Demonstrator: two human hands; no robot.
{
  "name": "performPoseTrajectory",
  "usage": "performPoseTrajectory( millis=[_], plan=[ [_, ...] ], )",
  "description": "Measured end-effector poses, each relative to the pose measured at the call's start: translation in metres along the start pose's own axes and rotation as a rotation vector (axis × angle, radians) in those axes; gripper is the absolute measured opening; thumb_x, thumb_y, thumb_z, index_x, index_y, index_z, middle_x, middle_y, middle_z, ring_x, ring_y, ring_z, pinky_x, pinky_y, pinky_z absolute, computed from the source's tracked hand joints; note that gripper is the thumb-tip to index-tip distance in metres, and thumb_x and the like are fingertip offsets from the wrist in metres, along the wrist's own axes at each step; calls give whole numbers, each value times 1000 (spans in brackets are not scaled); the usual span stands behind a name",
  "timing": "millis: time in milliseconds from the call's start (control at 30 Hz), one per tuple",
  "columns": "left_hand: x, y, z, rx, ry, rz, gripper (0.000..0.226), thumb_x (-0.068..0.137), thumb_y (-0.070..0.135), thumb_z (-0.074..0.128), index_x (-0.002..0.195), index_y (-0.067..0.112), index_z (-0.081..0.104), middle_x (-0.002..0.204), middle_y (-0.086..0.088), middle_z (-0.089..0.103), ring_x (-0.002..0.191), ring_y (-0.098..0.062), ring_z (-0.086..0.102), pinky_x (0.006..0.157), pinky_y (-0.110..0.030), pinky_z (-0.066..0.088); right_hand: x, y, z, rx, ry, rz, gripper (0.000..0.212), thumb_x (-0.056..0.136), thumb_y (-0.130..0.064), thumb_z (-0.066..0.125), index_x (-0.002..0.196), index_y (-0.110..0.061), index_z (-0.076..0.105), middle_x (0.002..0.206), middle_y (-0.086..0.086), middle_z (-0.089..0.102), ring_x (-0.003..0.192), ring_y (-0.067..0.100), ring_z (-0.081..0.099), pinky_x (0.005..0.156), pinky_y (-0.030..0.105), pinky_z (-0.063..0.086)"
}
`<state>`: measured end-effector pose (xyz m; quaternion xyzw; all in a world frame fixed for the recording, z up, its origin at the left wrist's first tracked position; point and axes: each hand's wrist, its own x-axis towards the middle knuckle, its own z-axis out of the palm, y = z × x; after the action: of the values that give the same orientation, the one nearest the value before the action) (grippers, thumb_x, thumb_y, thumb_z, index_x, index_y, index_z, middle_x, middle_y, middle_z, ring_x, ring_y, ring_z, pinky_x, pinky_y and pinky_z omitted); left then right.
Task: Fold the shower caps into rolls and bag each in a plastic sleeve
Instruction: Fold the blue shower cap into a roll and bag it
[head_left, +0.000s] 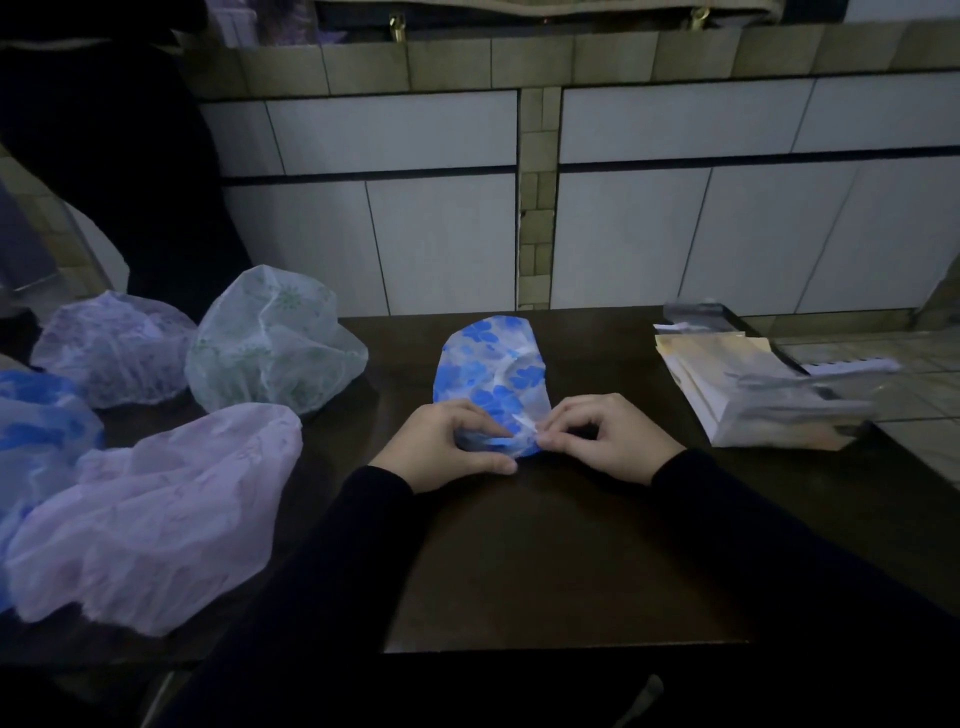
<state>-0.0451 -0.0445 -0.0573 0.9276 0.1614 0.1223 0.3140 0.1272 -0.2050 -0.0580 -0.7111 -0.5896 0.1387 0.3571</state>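
We pinch the blue cap's (488, 364) near end with our left hand (441, 441) and right hand (602, 436). We should roll it tight and straight.

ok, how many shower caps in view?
5. Blue flowered cap mid-table, gripped by both hands; green-print cap to its left; pale purple cap far left; large lilac cap near left; blue cap at left edge, partly hidden.

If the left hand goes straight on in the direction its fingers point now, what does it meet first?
The left hand points rightward while gripping the near end of the blue flowered cap. Going straight on, it would probably first meet the fingertips of the right hand, which pinch the same end; they look nearly touching already.
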Motion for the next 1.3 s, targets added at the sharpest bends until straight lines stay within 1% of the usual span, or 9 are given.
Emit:
performPoseTrajectory(
  millis=[133,300,467,667,800,967,1033,1167,1300],
  plan=[
    [-1,2,1,112,93,108,20,84,39,73,103,34,68,98,16,63,89,3,58,76,-14,47,1,1,0,34,26,63,16,86,-36,67,84,-23,77,92,-12,68,87,0,63,84,24,52],
    [-4,1,4,147,83,171,17,82,40,75,95,36,66,93,16,63,88,2,60,77,-16,49,2,-1,1,-20,68,112,18,88,-40,64,89,-26,75,84,-9,70,79,2,63,78,26,53],
    [1,3,2,130,58,71,15,89,39,65,96,28,72,92,12,67,84,1,60,77,-17,48,4,-3,2,-21,109,145,18,91,-37,62,93,-23,73,83,-13,68,79,-6,61,70,9,46],
    [12,1,1,-2,95,-88,9,90,36,65,97,33,70,83,16,67,79,2,62,77,-16,48,10,-4,12,-26,246,193,18,89,-40,63,89,-25,73,79,-9,68,75,-1,62,70,19,52],
    [18,5,-1,30,79,-67,6,91,33,66,90,36,61,79,8,71,74,0,63,73,-18,46,10,-5,17,2,338,139,11,88,-31,67,95,-24,69,86,-9,65,80,1,61,71,13,50],
    [19,4,-1,90,65,-15,12,92,35,63,100,32,72,98,11,71,89,-1,61,86,-24,50,13,-1,10,-118,259,-18,11,89,-21,66,97,-22,72,102,-15,59,92,-1,58,86,15,48],
    [18,6,-1,128,45,8,20,91,42,61,105,31,72,102,13,68,89,-1,60,84,-24,50,13,-1,4,-233,173,-61,15,92,-22,61,103,-22,72,104,-14,61,94,-4,54,92,17,44],
    [19,3,-1,116,14,42,26,81,49,71,102,33,72,110,18,52,89,-1,56,79,-18,48,13,-1,-4,-436,14,-69,30,95,-44,49,115,-31,66,116,-17,62,108,-3,50,113,33,20],
    [20,-6,-5,195,-40,25,33,81,48,71,112,35,71,114,21,51,111,-5,46,97,-27,41,13,2,-7,-557,-36,-34,46,82,-64,55,117,-37,65,109,-20,61,110,-1,48,116,41,8]
  ],
)
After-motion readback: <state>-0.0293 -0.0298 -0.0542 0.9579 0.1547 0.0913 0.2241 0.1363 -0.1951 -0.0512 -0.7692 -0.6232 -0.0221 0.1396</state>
